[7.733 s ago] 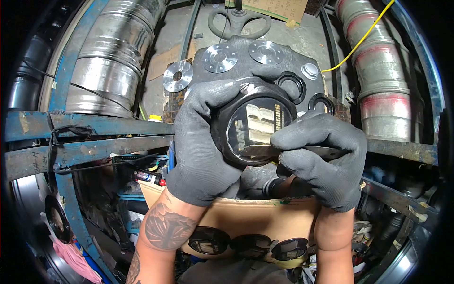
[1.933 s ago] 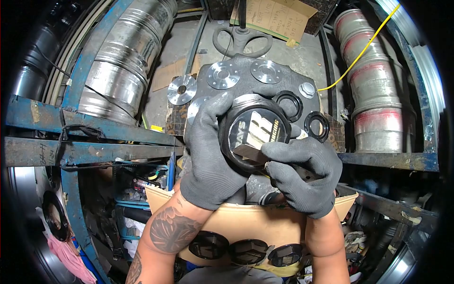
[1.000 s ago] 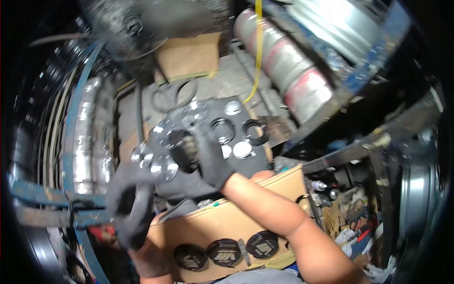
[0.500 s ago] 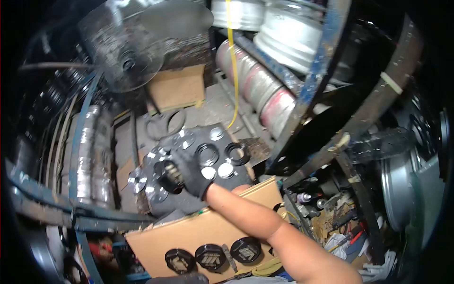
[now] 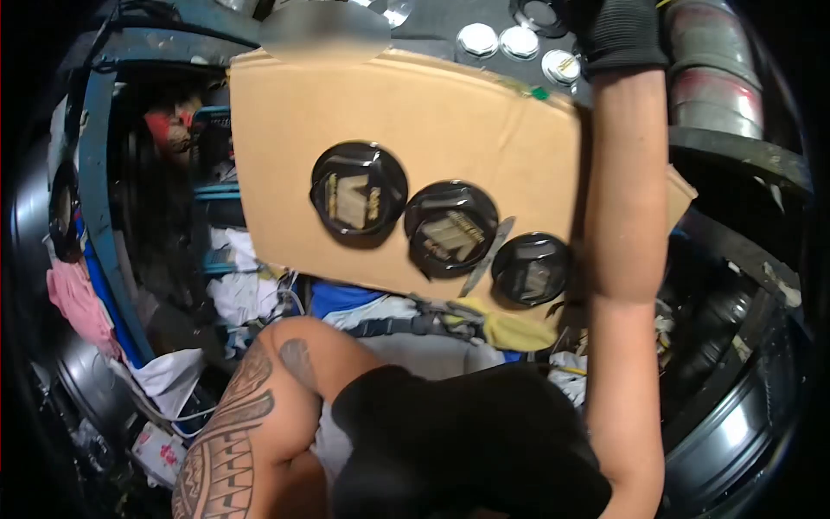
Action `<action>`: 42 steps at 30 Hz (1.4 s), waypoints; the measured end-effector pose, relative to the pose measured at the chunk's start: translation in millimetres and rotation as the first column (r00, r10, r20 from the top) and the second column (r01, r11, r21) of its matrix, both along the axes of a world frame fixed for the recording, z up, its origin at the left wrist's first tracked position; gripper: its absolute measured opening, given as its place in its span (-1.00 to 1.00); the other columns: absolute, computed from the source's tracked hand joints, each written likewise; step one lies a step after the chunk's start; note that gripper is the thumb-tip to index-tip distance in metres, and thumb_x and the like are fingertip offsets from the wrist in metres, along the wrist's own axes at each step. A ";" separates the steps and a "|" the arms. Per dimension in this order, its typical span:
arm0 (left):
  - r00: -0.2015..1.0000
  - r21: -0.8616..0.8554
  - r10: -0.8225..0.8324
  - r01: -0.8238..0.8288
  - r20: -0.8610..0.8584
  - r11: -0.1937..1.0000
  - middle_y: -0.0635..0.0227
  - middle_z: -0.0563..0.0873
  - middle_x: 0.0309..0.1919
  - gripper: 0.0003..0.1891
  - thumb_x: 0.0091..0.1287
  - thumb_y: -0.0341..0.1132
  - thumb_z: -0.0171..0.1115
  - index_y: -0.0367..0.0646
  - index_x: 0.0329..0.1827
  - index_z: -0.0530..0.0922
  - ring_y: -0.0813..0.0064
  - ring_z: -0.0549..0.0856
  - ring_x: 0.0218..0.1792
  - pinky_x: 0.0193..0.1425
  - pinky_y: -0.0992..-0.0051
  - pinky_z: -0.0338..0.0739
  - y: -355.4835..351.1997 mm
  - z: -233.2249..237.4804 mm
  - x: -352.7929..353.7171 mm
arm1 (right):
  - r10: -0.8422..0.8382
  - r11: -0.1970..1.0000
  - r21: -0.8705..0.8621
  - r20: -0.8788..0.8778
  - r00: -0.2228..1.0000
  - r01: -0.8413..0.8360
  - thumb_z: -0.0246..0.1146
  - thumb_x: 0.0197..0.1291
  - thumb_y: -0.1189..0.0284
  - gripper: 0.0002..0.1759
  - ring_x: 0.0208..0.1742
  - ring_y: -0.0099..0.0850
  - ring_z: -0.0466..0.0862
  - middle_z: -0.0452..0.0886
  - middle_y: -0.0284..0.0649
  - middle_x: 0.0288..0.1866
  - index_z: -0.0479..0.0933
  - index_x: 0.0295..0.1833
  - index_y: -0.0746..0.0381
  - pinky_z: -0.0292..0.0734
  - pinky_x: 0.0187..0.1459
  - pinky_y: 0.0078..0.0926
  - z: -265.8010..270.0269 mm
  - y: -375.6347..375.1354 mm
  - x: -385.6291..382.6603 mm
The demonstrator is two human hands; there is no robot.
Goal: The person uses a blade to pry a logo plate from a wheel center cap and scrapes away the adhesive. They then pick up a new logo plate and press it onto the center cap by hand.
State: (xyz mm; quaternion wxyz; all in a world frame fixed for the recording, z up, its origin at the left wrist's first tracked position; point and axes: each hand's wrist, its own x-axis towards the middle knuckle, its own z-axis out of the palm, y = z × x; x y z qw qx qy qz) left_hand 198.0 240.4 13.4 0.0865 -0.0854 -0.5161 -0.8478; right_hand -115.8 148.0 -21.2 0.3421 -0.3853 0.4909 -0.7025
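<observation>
My right arm stretches up the right side, and the black-gloved right hand (image 5: 628,36) is at the top edge, its fingers cut off or lost in shadow. Beside it on a dark grey surface are a silver cap (image 5: 561,67), a second silver cap (image 5: 520,41) and a third silver cap (image 5: 477,40). Below, three glossy black wheel centre caps with a V-like emblem lie on cardboard: a left cap (image 5: 360,190), a middle cap (image 5: 452,230) and a right cap (image 5: 531,270). A narrow grey blade (image 5: 489,256) sits between the last two. My left hand is out of view.
The cardboard sheet (image 5: 285,112) spans the middle. A blue metal frame (image 5: 102,173) stands at left, with cloths (image 5: 242,294) near it. Wrapped cylinders (image 5: 718,99) are at upper right. A yellow cloth (image 5: 519,330) lies by the cardboard's near edge.
The view has tilted down towards my body, bringing the cardboard and black caps to the centre. My right hand now shows at the top right; the left glove has left the view.
</observation>
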 end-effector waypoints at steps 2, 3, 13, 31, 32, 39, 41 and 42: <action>1.000 0.030 -0.013 0.013 -0.002 0.999 0.23 0.57 -0.55 -0.86 0.09 -0.28 0.32 -0.14 -0.43 0.60 0.20 0.57 -0.48 -0.31 0.29 0.39 7.8 1.0 -3.1 | -0.213 0.975 0.083 0.097 0.972 0.205 0.08 0.42 0.23 -0.73 -0.64 -0.58 0.45 0.46 -0.41 -0.57 0.52 -0.27 0.15 0.42 -0.61 -0.61 21.7 7.5 28.6; 1.000 0.046 -0.011 0.011 0.006 0.999 0.23 0.58 -0.54 -0.86 0.09 -0.28 0.32 -0.15 -0.41 0.60 0.20 0.58 -0.46 -0.31 0.29 0.40 10.6 2.6 -3.8 | -0.313 0.939 0.152 0.008 0.950 0.308 0.11 0.41 0.23 -0.73 -0.65 -0.59 0.44 0.47 -0.41 -0.57 0.53 -0.31 0.15 0.38 -0.63 -0.64 21.6 -3.5 28.0; 0.999 0.061 -0.030 0.029 0.022 0.998 0.22 0.66 -0.40 -0.80 0.08 -0.28 0.30 -0.16 -0.27 0.60 0.18 0.66 -0.33 -0.23 0.31 0.50 -20.9 31.0 -12.1 | -0.246 0.967 0.067 -0.024 0.969 0.247 0.11 0.40 0.30 -0.67 -0.32 -0.52 0.60 0.65 -0.24 -0.25 0.57 0.07 0.29 0.52 -0.31 -0.66 -20.6 0.4 -12.0; 0.789 0.272 0.612 -0.579 -0.050 0.769 0.23 0.62 0.02 -0.69 0.53 -0.34 -0.12 -0.25 0.22 0.44 0.45 0.62 -0.08 0.11 0.48 0.54 -190.0 -8.4 -231.5 | -0.687 0.726 0.079 0.121 0.717 0.683 -0.05 0.43 0.40 -0.67 -0.10 -0.49 0.62 0.63 -0.21 -0.11 0.54 0.06 0.36 0.55 -0.03 -0.54 27.3 -8.7 5.8; 0.868 0.424 0.495 -0.440 -0.024 0.792 0.22 0.63 0.04 -0.64 0.55 -0.20 -0.13 -0.23 0.22 0.43 0.41 0.66 -0.05 0.11 0.43 0.59 -183.7 -2.6 -230.5 | -0.696 0.716 0.090 0.005 0.718 0.693 -0.07 0.45 0.39 -0.66 -0.09 -0.48 0.61 0.63 -0.20 -0.11 0.53 0.05 0.37 0.54 -0.02 -0.53 30.0 -8.6 7.9; 0.963 0.629 0.219 -0.268 0.157 0.729 0.25 0.63 0.16 -0.54 0.50 -0.09 -0.12 -0.20 0.26 0.48 0.34 0.61 0.16 0.35 0.28 0.44 -191.3 -9.1 -221.3 | -0.626 0.768 -0.015 -0.229 0.745 0.641 -0.15 0.51 0.40 -0.62 0.16 -0.43 0.48 0.50 -0.14 0.13 0.33 0.28 0.36 0.36 0.23 -0.47 22.6 -15.7 19.7; 0.969 0.667 0.164 -0.245 0.184 0.703 0.21 0.62 0.17 -0.49 0.49 -0.04 -0.15 -0.23 0.29 0.45 0.31 0.60 0.18 0.36 0.28 0.43 -190.0 1.7 -220.8 | -0.636 0.735 -0.087 -0.432 0.639 0.673 -0.08 0.46 0.46 -0.59 0.26 -0.34 0.45 0.45 -0.06 0.25 0.29 0.33 0.39 0.31 0.30 -0.39 22.7 -17.1 26.5; 0.973 0.708 0.126 -0.227 0.193 0.669 0.19 0.61 0.18 -0.47 0.49 -0.02 -0.15 -0.24 0.30 0.43 0.29 0.60 0.19 0.36 0.28 0.42 -191.3 3.6 -219.7 | -0.618 0.741 -0.156 -0.537 0.574 0.653 -0.04 0.44 0.47 -0.56 0.30 -0.31 0.43 0.42 -0.04 0.29 0.27 0.35 0.41 0.29 0.32 -0.36 28.8 -16.3 27.5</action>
